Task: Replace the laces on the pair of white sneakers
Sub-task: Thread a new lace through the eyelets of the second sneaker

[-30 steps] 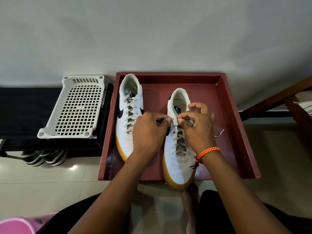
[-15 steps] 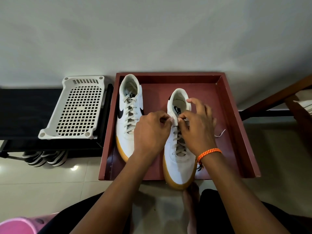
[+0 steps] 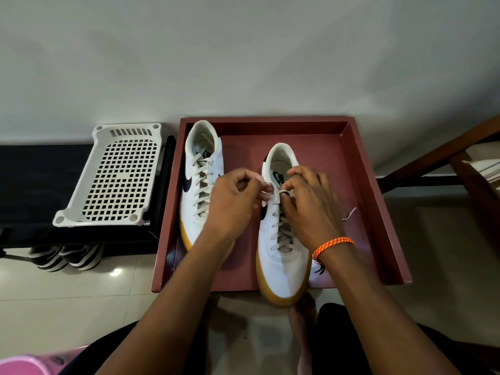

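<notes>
Lace (image 3: 281,228) pinched between left hand (image 3: 232,204) and right hand (image 3: 311,209); ends at fingertips.

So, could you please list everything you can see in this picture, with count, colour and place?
sneakers: two, white with gum soles, in the tray; the right one's toe overhangs the front edge
laces: grey-white, threaded in both sneakers; one loose end right of the right sneaker
tray: one, dark red, on the floor by the wall
basket: one, white perforated plastic, upside down on the rack
rack: one, black, left of the tray
striped shoes: black and white, count unclear, under the rack
wristband: one, orange, right wrist
left hand: pinching lace
right hand: pinching lace
</notes>
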